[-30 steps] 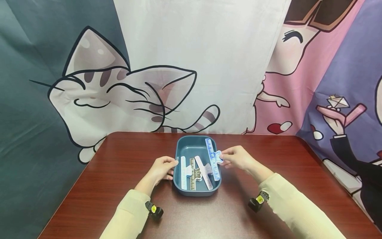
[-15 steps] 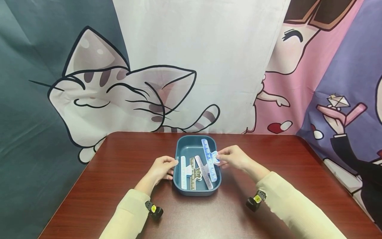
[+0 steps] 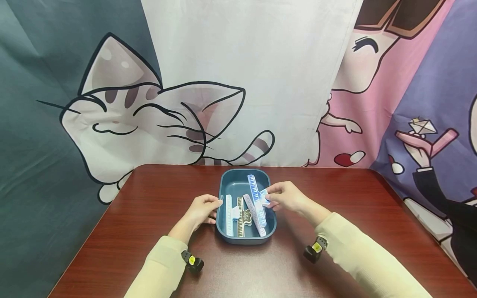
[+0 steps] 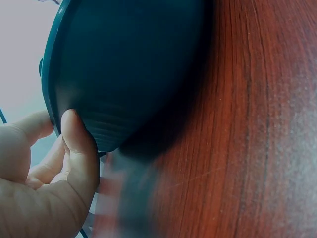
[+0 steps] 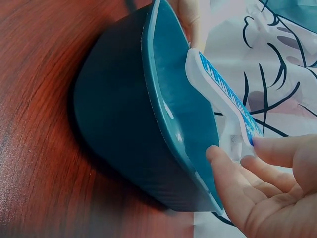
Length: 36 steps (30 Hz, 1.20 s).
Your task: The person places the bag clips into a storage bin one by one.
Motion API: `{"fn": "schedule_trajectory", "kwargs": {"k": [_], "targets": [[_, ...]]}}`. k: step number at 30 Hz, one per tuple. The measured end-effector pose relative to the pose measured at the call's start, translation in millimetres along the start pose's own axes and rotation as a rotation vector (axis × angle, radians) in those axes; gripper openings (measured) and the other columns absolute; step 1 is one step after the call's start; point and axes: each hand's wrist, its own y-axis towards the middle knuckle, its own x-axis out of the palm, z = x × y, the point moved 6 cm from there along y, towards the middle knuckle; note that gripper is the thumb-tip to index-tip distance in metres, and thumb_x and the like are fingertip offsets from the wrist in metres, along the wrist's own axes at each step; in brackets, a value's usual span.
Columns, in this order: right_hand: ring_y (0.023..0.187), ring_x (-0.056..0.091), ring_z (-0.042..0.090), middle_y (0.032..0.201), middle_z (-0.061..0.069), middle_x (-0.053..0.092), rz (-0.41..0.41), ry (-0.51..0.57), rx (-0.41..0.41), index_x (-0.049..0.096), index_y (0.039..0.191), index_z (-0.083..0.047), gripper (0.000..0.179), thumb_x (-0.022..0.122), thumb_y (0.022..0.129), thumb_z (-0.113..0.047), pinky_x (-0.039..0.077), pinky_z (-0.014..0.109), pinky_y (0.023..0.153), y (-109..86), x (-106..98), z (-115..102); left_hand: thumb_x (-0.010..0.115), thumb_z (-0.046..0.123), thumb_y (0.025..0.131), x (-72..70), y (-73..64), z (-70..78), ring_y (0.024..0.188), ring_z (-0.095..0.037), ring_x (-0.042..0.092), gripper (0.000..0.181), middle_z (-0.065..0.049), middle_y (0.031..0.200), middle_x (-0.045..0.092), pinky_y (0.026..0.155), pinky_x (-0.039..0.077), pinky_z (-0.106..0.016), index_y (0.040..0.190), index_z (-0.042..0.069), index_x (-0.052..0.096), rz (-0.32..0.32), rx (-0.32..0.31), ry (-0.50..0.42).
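Observation:
A dark teal plastic basin [image 3: 246,241] holds several long page clips with piano-key strips. Inside lie a white clip [image 3: 229,215], a gold-and-black clip [image 3: 240,217] and a pale pink clip [image 3: 249,203]. My left hand [image 3: 201,210] grips the basin's left rim; in the left wrist view its fingers and thumb [image 4: 77,134] are at the rim and outer wall. Between right-hand thumb and fingers, my right hand [image 3: 288,196] pinches the handle of a blue clip [image 3: 255,191], tilted over the basin's right side. It partly covers the pink clip. In the right wrist view the blue clip [image 5: 223,89] stands above the rim.
The basin stands on a reddish-brown wooden table [image 3: 167,182], near its far edge. Behind hangs a cloth backdrop [image 3: 298,82] with cartoon drawings. Small black cameras [image 3: 193,264] are strapped at both wrists.
My right hand has moved left with the blue clip, from the basin's right rim to over the pink clip. The left hand and the basin have stayed in place.

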Motion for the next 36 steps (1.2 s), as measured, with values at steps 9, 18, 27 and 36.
{"fn": "schedule_trajectory", "kwargs": {"k": [9, 18, 27, 36], "targets": [[0.079, 0.070, 0.036, 0.084, 0.018, 0.070, 0.001, -0.044, 0.000, 0.060, 0.108, 0.011, 0.024, 0.061, 0.087, -0.002, 0.059, 0.039, 0.065, 2.2, 6.8, -4.5, 0.065, 0.016, 0.087, 0.6, -0.9, 0.6, 0.056, -0.013, 0.053, 0.024, -0.009, 0.081, 0.058, 0.046, 0.051, -0.024, 0.106, 0.001, 0.060, 0.000, 0.002, -0.009], [0.076, 0.071, 0.032, 0.083, 0.017, 0.069, 0.019, -0.071, 0.032, 0.060, 0.102, 0.009, 0.019, 0.062, 0.087, -0.001, 0.059, 0.037, 0.064, 7.0, 16.4, -6.7, 0.066, 0.017, 0.087, 0.5, -0.1, 0.3, 0.058, -0.014, 0.053, 0.024, -0.008, 0.080, 0.056, 0.047, 0.051, -0.025, 0.105, 0.001, 0.060, 0.000, 0.009, -0.011], [0.073, 0.070, 0.027, 0.084, 0.017, 0.066, 0.026, -0.102, 0.083, 0.060, 0.103, 0.007, 0.018, 0.063, 0.087, -0.001, 0.059, 0.037, 0.066, 10.3, 24.5, -6.7, 0.066, 0.016, 0.087, 0.6, 0.7, 0.1, 0.057, -0.014, 0.053, 0.024, -0.007, 0.078, 0.056, 0.047, 0.051, -0.025, 0.105, 0.001, 0.060, -0.004, 0.012, -0.011], [0.073, 0.070, 0.032, 0.078, 0.017, 0.066, 0.045, -0.159, 0.099, 0.061, 0.107, 0.005, 0.022, 0.063, 0.086, 0.000, 0.058, 0.040, 0.066, 13.4, 34.2, -5.9, 0.065, 0.016, 0.087, 0.4, 0.9, -0.8, 0.058, -0.014, 0.054, 0.024, -0.006, 0.079, 0.056, 0.047, 0.051, -0.025, 0.105, 0.001, 0.060, 0.006, 0.011, 0.001]]}}
